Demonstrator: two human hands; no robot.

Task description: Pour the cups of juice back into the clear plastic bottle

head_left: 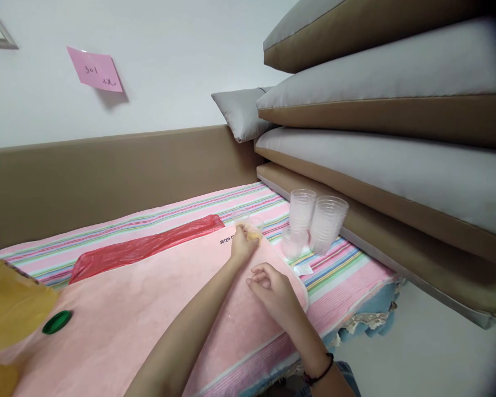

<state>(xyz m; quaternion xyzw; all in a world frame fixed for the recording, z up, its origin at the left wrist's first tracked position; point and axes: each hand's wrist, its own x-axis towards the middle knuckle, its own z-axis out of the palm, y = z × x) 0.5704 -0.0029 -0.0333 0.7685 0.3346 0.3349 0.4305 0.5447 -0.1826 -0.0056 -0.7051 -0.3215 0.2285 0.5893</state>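
Observation:
My left hand [242,245] reaches over the far right part of a pink mat [161,298], its fingers closed at a clear plastic cup [254,222]. Something yellowish [254,235] shows at the fingertips; whether it is held or lies in the cup is unclear. A second clear cup [240,215] stands just behind. Nearer to me, my right hand [275,292] hovers above the mat, fingers loosely curled and thumb apart, with nothing visible in it. To its right stand two tall stacks of clear cups [302,209] [327,223] and a shorter clear cup [294,242].
A red plastic bag [144,245] lies along the mat's far edge on a striped cloth [347,275]. At left are a green lid [57,322] and a large container with yellow contents [12,309]. Stacked grey-and-brown cushions [376,110] rise at right; a brown backboard [107,176] runs behind.

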